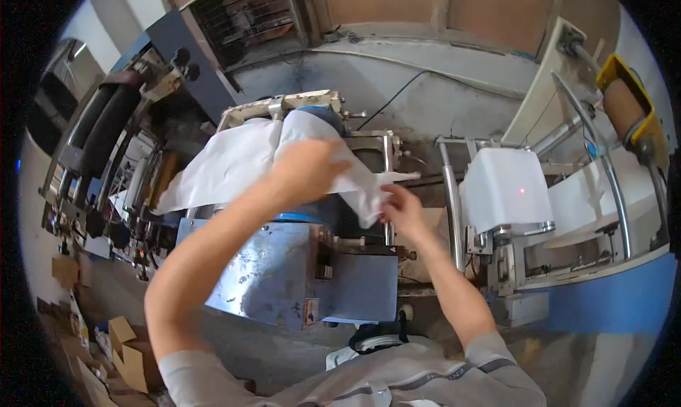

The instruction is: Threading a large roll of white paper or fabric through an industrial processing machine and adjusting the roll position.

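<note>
A thin white sheet (230, 163), whether paper or cloth I cannot tell, drapes over the roller of a machine and stretches to the left. Its loose end (369, 194) hangs creased and torn-looking at the right. My right hand (402, 210) pinches that end between thumb and fingers, beside an upright metal bar. Reaching across the middle, my left hand (310, 171) is over the sheet, just above the roller; it is smeared by motion, and its fingers cannot be made out clearly. Below my left forearm sits the machine's blue metal housing (262, 272).
On the right, another white web (507, 190) with a red light dot runs over a roller, near a curved metal bar (603, 158) and a yellow-framed roll (628, 102). Dark rollers (110, 116) stand at the left. An open cardboard box (130, 354) lies on the floor, lower left.
</note>
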`<control>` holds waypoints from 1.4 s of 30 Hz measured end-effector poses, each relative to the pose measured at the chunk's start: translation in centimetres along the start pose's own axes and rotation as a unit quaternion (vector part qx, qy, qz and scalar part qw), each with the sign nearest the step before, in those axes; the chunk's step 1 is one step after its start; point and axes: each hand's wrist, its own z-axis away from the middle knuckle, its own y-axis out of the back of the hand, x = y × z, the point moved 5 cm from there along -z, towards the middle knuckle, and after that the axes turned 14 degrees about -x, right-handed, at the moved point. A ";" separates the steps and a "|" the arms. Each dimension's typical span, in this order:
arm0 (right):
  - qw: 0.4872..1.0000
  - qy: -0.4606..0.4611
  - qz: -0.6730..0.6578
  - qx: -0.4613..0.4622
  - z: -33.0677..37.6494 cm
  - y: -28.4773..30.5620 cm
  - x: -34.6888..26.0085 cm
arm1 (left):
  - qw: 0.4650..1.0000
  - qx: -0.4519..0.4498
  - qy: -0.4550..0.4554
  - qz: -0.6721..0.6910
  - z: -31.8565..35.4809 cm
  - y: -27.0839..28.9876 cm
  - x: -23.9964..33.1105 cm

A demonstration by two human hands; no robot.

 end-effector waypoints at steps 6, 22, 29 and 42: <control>0.996 0.055 0.021 -0.064 0.2 -0.3 1.9 | 0.961 -0.240 0.058 -0.121 -12.4 -14.1 0.7; 0.992 0.000 -0.118 0.042 -2.0 5.4 14.2 | 0.736 -0.202 0.339 0.551 -16.8 -22.5 -4.1; 0.996 -0.015 0.048 0.074 -4.5 5.3 15.5 | 0.658 -0.163 0.311 0.666 -16.5 -23.7 -1.6; 0.872 -0.189 -0.441 0.098 -1.2 8.2 19.9 | 0.949 -0.228 0.151 -0.160 -13.3 -16.3 -0.9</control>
